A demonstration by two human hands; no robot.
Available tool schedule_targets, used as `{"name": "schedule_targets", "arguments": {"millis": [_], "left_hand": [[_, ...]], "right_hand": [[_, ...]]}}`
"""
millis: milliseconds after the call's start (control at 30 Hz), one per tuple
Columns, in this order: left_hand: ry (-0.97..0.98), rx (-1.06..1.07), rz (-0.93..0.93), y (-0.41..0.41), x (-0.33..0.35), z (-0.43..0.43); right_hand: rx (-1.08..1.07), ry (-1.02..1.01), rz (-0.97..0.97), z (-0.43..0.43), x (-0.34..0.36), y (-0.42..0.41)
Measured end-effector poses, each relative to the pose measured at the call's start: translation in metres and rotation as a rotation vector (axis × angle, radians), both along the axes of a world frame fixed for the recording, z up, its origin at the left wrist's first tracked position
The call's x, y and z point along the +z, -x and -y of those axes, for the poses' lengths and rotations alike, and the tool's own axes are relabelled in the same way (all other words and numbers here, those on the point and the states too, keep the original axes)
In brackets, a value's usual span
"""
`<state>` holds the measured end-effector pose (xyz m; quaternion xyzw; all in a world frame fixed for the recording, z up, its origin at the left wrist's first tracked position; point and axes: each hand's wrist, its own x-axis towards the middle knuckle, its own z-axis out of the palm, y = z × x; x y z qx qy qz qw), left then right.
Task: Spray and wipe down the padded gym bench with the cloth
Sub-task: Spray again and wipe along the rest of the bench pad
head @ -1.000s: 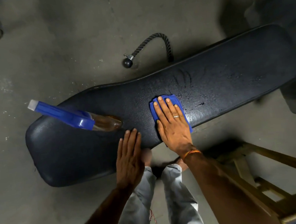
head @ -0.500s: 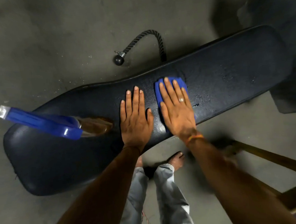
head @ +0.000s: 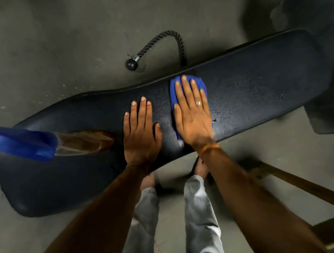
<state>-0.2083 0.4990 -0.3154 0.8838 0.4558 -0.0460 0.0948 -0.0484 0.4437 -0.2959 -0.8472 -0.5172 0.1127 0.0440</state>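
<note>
Dim, shadowy scene; wide-angle bending, motion blur at the edges.

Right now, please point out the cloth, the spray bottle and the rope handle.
cloth (head: 198, 84), head view: blue edge above the fingertips.
spray bottle (head: 84, 141), head view: clear body with brown liquid.
rope handle (head: 157, 41), head view: middle of the twisted black rope.

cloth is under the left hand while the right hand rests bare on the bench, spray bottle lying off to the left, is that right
Not quite: the hands are swapped. In the head view the blue cloth lies under the right hand, and the left hand rests bare on the bench. The spray bottle does lie to the left.
</note>
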Motion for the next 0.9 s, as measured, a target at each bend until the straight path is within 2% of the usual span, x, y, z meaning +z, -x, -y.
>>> {"name": "schedule_targets", "arguments": {"millis": [67, 133, 200, 333, 467, 600, 700, 833, 900], "left_hand": [[0.004, 0.009, -0.008, -0.001, 0.001, 0.000], [-0.012, 0.003, -0.016, 0.001, 0.000, 0.001], [-0.034, -0.009, -0.014, 0.000, 0.000, 0.000], [-0.065, -0.007, 0.003, -0.002, 0.000, 0.002], [-0.104, 0.111, 0.085, -0.029, 0.005, -0.004], [-0.021, 0.189, 0.023, -0.098, 0.002, -0.010], [-0.039, 0.214, 0.011, -0.103, -0.011, -0.008], [-0.076, 0.205, 0.029, -0.101, -0.016, -0.006], [-0.070, 0.206, 0.039, -0.103, -0.014, -0.008]], "right_hand": [[0.045, 0.071, 0.005, 0.042, 0.003, 0.010], [0.121, 0.081, 0.012, 0.049, 0.000, -0.001], [0.169, 0.027, 0.019, 0.016, -0.005, -0.025], [0.110, -0.048, 0.007, -0.046, -0.008, -0.059], [0.098, -0.037, 0.009, 0.022, -0.007, -0.052], [0.170, 0.064, 0.004, 0.091, -0.008, -0.055], [0.183, 0.012, 0.034, 0.054, -0.011, -0.076], [0.064, -0.066, 0.032, -0.015, -0.013, -0.105], [0.059, -0.061, 0.021, -0.017, -0.013, -0.107]]}}
